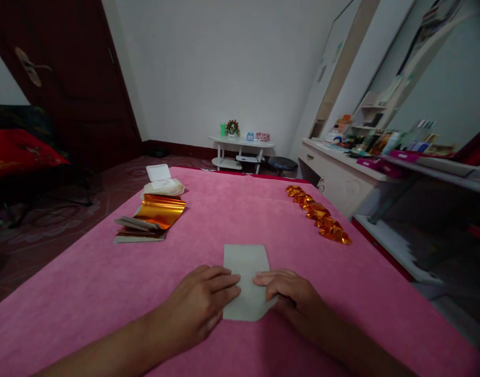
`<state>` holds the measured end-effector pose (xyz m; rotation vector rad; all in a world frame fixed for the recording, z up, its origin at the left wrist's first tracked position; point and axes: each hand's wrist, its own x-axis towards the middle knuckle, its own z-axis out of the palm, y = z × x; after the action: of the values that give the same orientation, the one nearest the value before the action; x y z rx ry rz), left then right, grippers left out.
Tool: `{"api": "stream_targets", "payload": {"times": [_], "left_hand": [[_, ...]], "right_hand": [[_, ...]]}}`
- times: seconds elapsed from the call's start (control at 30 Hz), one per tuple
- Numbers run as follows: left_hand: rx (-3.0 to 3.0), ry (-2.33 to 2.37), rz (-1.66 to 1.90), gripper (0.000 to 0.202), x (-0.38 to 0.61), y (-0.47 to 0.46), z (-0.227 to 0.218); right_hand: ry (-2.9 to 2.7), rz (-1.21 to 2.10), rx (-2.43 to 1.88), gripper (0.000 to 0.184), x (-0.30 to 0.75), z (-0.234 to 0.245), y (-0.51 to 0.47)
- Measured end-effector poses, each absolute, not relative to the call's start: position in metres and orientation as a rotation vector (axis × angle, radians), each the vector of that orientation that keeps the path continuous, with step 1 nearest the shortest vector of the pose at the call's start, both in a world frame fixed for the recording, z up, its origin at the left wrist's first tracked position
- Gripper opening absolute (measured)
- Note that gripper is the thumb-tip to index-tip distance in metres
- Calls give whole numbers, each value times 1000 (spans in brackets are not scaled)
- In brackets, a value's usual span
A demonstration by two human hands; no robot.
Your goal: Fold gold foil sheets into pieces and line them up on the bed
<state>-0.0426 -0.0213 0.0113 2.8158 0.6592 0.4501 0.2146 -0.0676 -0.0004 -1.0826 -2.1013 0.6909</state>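
A pale rectangular sheet of paper (246, 264) lies flat on the pink cloth (86, 293) in front of me, white side up. My left hand (198, 306) rests on its left edge with fingers stretched flat and together. My right hand (289, 296) presses on its right edge, fingers bent down onto the paper near a lower corner that looks folded. The fingertips of both hands nearly meet over the sheet's middle.
A stack of gold foil sheets (155, 217) lies at the left, with an open white box (161, 180) behind it. A row of several folded gold pieces (318, 213) runs along the right. A dresser (342, 173) stands right; a small white table (242, 149) is at the far wall.
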Motion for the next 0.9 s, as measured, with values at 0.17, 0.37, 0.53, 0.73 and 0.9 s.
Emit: {"api": "stream_targets", "payload": {"times": [0.17, 0.37, 0.53, 0.73, 0.9], "left_hand": [[2523, 737, 607, 19, -35, -13, 8], [2185, 801, 658, 32, -29, -6, 9], [2127, 948, 663, 15, -27, -6, 4], [2122, 1076, 684, 6, -28, -6, -2], [2114, 909, 743, 8, -30, -7, -4]], "right_hand": [[-1862, 820, -1217, 10, 204, 9, -66], [-1740, 766, -1396, 21, 198, 11, -67], [-1588, 792, -1668, 8, 192, 6, -64], [-1542, 764, -1735, 21, 190, 6, -63], [-1519, 809, -1806, 18, 191, 8, -70]]}}
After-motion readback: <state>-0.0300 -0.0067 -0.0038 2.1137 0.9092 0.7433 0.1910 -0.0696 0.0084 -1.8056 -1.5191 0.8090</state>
